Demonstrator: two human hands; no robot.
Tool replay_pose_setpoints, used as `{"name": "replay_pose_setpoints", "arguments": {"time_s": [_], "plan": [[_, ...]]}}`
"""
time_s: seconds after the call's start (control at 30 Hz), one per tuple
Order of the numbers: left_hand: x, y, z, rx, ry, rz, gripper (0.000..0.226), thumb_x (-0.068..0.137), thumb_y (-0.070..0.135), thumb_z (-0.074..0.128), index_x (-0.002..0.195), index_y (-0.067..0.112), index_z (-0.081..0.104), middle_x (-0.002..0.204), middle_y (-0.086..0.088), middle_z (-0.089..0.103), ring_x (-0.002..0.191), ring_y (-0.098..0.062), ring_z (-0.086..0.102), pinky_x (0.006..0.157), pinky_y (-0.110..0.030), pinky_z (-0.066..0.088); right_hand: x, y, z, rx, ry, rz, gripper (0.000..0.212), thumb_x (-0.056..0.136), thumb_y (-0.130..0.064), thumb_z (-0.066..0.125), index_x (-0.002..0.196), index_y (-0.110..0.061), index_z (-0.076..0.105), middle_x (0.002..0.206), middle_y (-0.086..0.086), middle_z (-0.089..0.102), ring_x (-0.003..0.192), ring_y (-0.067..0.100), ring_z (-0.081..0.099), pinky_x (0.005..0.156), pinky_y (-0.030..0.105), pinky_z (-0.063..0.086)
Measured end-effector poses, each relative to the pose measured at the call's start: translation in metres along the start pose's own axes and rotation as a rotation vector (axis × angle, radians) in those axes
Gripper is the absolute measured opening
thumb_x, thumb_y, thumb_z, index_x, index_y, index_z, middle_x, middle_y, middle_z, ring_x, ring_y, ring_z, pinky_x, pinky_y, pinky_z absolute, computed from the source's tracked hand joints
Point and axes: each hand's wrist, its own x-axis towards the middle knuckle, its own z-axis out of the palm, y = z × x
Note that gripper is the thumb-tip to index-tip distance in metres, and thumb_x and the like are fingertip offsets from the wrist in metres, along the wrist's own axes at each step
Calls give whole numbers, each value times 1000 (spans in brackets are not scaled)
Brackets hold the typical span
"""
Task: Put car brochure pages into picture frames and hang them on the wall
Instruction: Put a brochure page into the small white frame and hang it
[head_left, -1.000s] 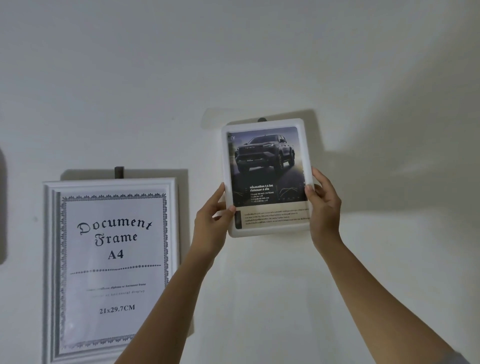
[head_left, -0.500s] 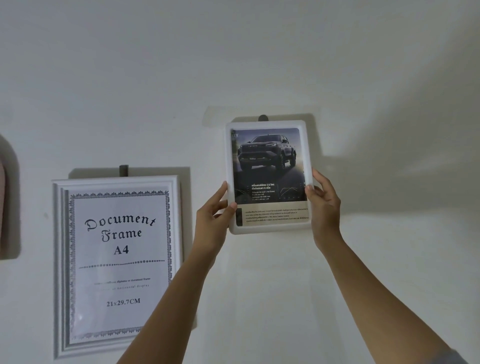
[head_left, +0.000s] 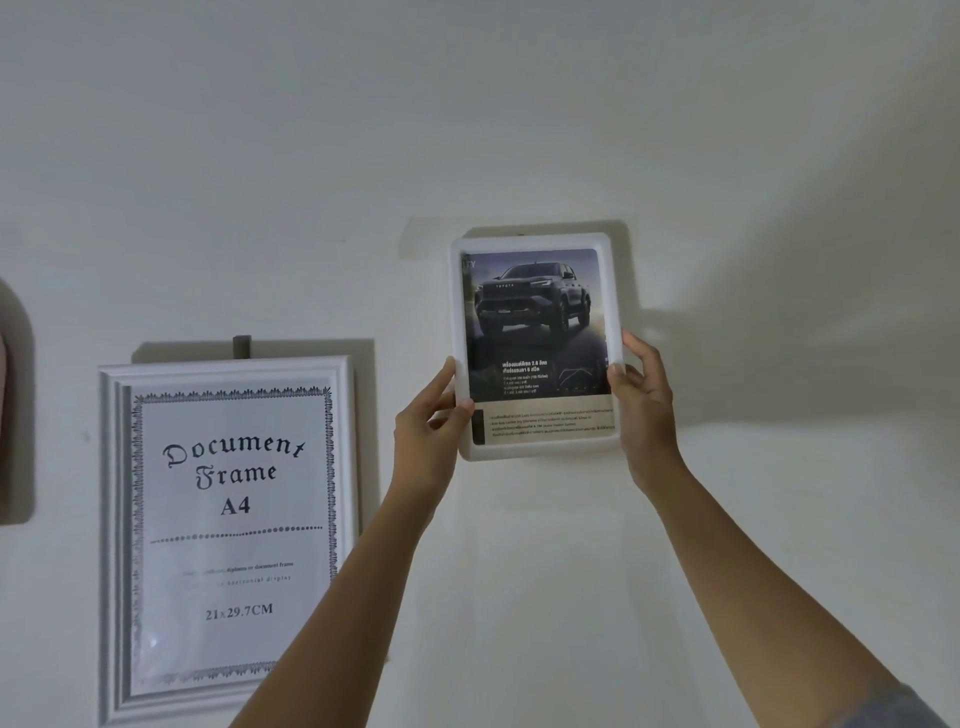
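Head view: we gripped the frame (head_left: 540, 451) by its lower side edges, left hand (head_left: 428, 426) and right hand (head_left: 641, 410) each pinching it, page (head_left: 535, 322) upright against the wall (head_left: 519, 104), right of the A4 frame (head_left: 111, 519), presumably to catch the hook (head_left: 522, 235).

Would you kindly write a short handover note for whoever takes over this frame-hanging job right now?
Left hand grips the small white frame by its left edge, right hand by its right edge.
The frame, brochure page inside, is upright against the wall; whether it is hung yet cannot be seen.
Done: page framed; large frame hangs at left from its hook, holding only its stock insert.
Left: seat the small frame, release; the large frame probably needs a page.
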Motion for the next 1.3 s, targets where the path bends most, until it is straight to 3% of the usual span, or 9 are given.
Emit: {"name": "replay_pose_setpoints", "arguments": {"time_s": [0.27, 0.37, 0.5, 0.6, 0.67, 0.93, 1.07, 1.2, 1.3], "plan": [[-12, -19, 2, 33, 50, -1, 46, 94, 15, 51, 137, 26, 41, 112, -2, 63, 93, -9, 62, 72, -12, 52, -12, 11, -6, -42, 8, 19, 33, 97, -9, 41, 126, -25, 47, 97, -2, 60, 78, 2, 61, 61, 12, 50], [-16, -24, 5, 143, 119, 28, 42, 93, 23, 52, 134, 28, 45, 114, -1, 57, 96, -7, 59, 84, -14, 49, -14, 15, -9, -137, 7, -20, 34, 97, -14, 43, 127, -28, 47, 105, 1, 60, 90, 8, 59, 77, 23, 53], [-22, -29, 7, 221, 175, 64, 40, 89, 13, 58, 129, 22, 52, 106, -3, 55, 88, 0, 56, 76, -1, 43, -16, 20, -14, -256, 12, -74, 39, 96, -18, 46, 134, -27, 45, 122, 2, 55, 111, 18, 55, 96, 36, 48], [-21, -34, 4, 193, 151, 57, 43, 87, 9, 62, 128, 19, 54, 109, -9, 62, 92, -12, 61, 86, -18, 49, -17, 22, -14, -321, 55, -94, 42, 95, -14, 46, 136, -25, 44, 114, -3, 45, 100, 10, 51, 85, 5, 41], [-21, -34, 4, 178, 149, 45, 44, 87, 7, 61, 128, 17, 54, 107, -8, 64, 91, -14, 60, 84, -19, 51, -18, 22, -15, -366, 90, -102, 42, 94, -13, 47, 135, -23, 45, 109, -1, 42, 89, 11, 51, 72, -4, 36], [-22, -34, 9, 237, 212, 106, 40, 88, 5, 59, 126, 14, 55, 102, -7, 62, 84, -5, 57, 73, -1, 45, -18, 25, -8, -423, 185, -129, 42, 93, -11, 50, 134, -20, 48, 107, 3, 46, 91, 15, 52, 86, 19, 41], [-32, -35, 18, 236, 263, 154, 33, 90, 10, 58, 122, 14, 59, 102, -3, 57, 91, -6, 58, 88, -19, 51, -20, 26, -12, -448, 225, -147, 38, 90, -10, 54, 128, -17, 55, 104, 3, 50, 90, 13, 52, 84, 17, 41], [-35, -38, 17, 221, 263, 191, 34, 90, 7, 56, 124, 13, 57, 106, -2, 52, 90, 9, 55, 89, -15, 49, -25, 29, -17, -436, 214, -154, 32, 88, -9, 56, 120, -15, 61, 102, 2, 52, 84, 12, 55, 78, 9, 45], [-38, -42, 13, 250, 255, 208, 38, 91, 8, 55, 128, 15, 53, 108, -1, 52, 93, 7, 55, 90, -15, 48, -31, 34, -17, -420, 192, -154, 28, 88, -6, 56, 115, -12, 61, 106, 6, 54, 86, 13, 57, 74, 5, 46]]}}
